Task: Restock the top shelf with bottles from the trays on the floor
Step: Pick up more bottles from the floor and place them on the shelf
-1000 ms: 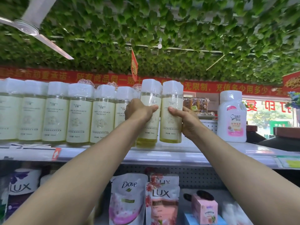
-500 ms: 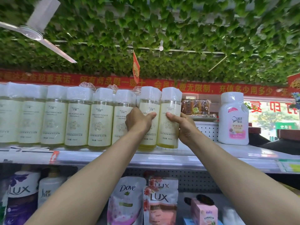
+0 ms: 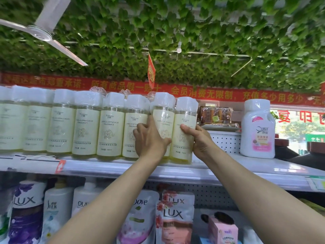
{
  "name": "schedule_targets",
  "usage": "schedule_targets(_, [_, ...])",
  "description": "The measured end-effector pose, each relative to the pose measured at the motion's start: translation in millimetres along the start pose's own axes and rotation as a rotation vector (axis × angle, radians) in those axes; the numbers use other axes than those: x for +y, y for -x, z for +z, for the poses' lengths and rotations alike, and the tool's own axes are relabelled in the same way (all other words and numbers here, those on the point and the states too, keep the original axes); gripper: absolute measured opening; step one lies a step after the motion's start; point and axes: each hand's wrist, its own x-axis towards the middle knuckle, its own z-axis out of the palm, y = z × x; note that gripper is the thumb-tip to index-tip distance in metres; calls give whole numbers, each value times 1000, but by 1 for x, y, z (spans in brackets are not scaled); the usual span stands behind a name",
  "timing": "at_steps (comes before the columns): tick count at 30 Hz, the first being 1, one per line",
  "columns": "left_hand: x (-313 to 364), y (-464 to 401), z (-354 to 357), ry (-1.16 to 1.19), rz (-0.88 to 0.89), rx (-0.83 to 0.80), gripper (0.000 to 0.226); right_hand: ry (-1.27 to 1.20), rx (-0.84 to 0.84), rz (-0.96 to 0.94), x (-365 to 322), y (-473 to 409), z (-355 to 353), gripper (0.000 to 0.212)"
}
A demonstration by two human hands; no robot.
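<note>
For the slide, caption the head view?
Left hand and right hand each grip a cream-labelled bottle on the top shelf.

bottles (image 3: 183, 131): clear glossy plastic, matt cream paper labels, white caps under shiny film | top shelf (image 3: 219, 171): smooth white painted metal, glossy edge strip | refill pouches (image 3: 175, 217): glossy plastic | back panel (image 3: 225, 140): perforated metal

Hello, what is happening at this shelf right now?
A person is stocking the top shelf. The left hand grips one cream-labelled bottle and the right hand grips the next bottle. Both stand at the right end of a long row of the same bottles, left of a white bottle.
</note>
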Motion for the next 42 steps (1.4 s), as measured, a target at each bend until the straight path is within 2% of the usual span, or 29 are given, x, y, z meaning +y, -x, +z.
schedule_targets(2, [-5, 4, 2, -60, 9, -43, 111, 26, -16, -8, 2, 0, 2, 52])
schedule_targets(5, [-8, 5, 2, -68, 27, -33, 115, 41, -26, -8, 4, -2, 3, 52])
schedule_targets(12, [-10, 9, 11, -50, 68, 2, 106, 42, -12, 4, 4, -2, 0, 43])
schedule_targets(16, [-19, 16, 15, -86, 97, 74, 98, 53, -9, 14, 4, -2, 0, 51])
schedule_targets(20, [-25, 19, 15, -66, 99, 97, 100, 97, -17, 33, 5, -2, 2, 63])
schedule_targets(25, [-29, 21, 14, 52, 48, 90, 91, 170, -40, 72, 4, 2, -5, 55])
schedule_targets(30, [-30, 23, 13, 124, 28, 103, 83, 313, -41, 128, 6, 8, -8, 80])
schedule_targets(36, [-32, 25, 14, 139, 35, 138, 73, 363, 5, 101, 3, 12, -5, 91])
schedule_targets(42, [-32, 26, 16, 146, 35, 150, 68, 383, 12, 98, -2, 17, -3, 91])
